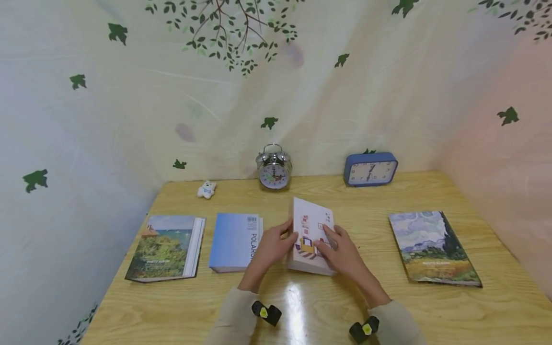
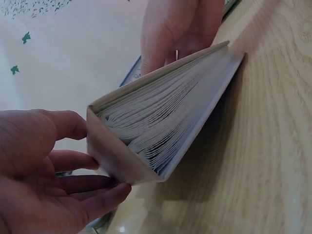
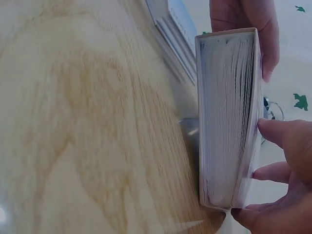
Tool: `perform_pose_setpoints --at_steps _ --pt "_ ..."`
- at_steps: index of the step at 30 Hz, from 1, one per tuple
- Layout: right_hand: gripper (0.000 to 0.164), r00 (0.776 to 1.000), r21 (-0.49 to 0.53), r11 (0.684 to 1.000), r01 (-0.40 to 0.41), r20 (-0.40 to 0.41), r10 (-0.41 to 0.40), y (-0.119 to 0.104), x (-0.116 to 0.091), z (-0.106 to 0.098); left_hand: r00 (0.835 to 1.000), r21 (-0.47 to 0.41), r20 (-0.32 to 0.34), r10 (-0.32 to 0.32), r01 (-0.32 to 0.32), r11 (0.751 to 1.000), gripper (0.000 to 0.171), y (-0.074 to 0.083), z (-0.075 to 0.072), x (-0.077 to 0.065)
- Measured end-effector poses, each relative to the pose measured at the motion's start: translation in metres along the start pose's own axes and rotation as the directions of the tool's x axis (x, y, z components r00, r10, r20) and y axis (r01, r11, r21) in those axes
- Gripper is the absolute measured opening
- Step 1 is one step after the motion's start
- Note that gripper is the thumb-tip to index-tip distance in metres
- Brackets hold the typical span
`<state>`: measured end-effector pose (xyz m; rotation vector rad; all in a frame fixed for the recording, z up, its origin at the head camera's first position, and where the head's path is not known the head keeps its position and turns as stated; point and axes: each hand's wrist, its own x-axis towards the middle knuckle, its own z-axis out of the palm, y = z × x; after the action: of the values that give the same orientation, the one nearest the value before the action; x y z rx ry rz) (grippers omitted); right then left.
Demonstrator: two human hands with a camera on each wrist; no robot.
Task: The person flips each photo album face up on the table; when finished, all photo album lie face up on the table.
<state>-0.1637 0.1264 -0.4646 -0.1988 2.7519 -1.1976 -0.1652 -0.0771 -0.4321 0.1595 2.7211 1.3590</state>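
A thick photo album [image 1: 312, 218] with a pale cover and a small colourful drawing is at the middle of the table, its page edges [image 2: 161, 112] showing in both wrist views. My left hand [image 1: 273, 243] holds it along the spine [image 2: 114, 151], with bent fingers against it. On the opposite side, my right hand [image 1: 345, 251] grips the album, thumb and a finger on the front cover and another fingertip [image 3: 242, 213] at the free edge. The cover stands slightly apart from the pages in the right wrist view.
A blue album [image 1: 233, 242] lies left of the hands, with a landscape album [image 1: 168, 249] further left. Another painted album [image 1: 433, 247] lies right. Along the back stand a small white bear figure [image 1: 207, 189], a silver alarm clock [image 1: 274, 173] and a blue clock [image 1: 372, 169].
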Motion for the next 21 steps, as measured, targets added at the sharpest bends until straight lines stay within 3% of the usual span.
perform_pose_setpoints --at_steps 4,9,21 --pt "0.065 1.0 -0.023 1.0 0.004 -0.01 -0.005 0.003 0.003 0.0 0.999 -0.029 0.009 -0.04 0.04 0.999 0.051 -0.006 0.006 0.003" --pt "0.065 0.999 -0.072 0.996 0.046 -0.021 -0.048 0.004 0.006 0.003 0.999 -0.069 0.003 -0.042 0.042 0.997 0.05 -0.012 0.011 0.005" --pt "0.064 0.989 -0.104 0.986 0.127 -0.063 -0.134 0.0 0.003 0.015 0.997 -0.161 -0.002 -0.083 0.082 0.983 0.048 -0.028 0.008 0.006"
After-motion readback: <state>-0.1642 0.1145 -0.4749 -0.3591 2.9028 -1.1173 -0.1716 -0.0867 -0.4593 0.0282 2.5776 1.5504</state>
